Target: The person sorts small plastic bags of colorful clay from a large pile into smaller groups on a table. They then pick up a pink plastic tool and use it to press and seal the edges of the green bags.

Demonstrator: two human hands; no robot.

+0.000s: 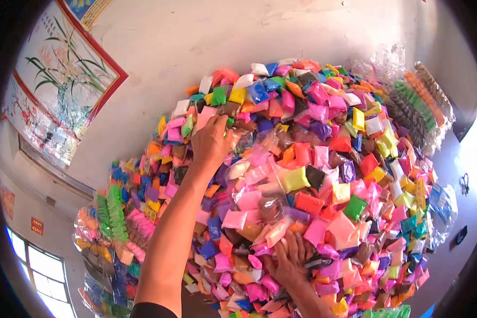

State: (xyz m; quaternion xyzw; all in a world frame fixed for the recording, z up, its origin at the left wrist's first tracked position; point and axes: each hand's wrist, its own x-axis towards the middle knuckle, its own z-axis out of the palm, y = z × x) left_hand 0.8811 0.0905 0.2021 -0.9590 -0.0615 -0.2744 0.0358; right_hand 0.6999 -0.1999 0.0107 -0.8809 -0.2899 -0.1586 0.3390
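Note:
A big heap of small, soft, pillow-shaped plastic packets in many colours fills the middle of the head view. My left hand [212, 142] reaches to the upper left of the heap, its fingers bent and closed among the packets. Beside its fingers lie a pale pink packet [205, 115] and a brown packet [230, 108]; what the fingertips grip is hidden. Lower down, my right hand [290, 258] rests on the heap with its fingers stretched out and apart. Just above those fingers sits a peach packet [279, 231].
Clear bags of sorted packets [111, 214] stand at the left of the heap. More bagged strips [421, 103] lean at the upper right. Behind is a pale wall [196, 37] with a hanging flower picture [63, 74]. Small dark items [462, 235] lie on the grey-blue surface at right.

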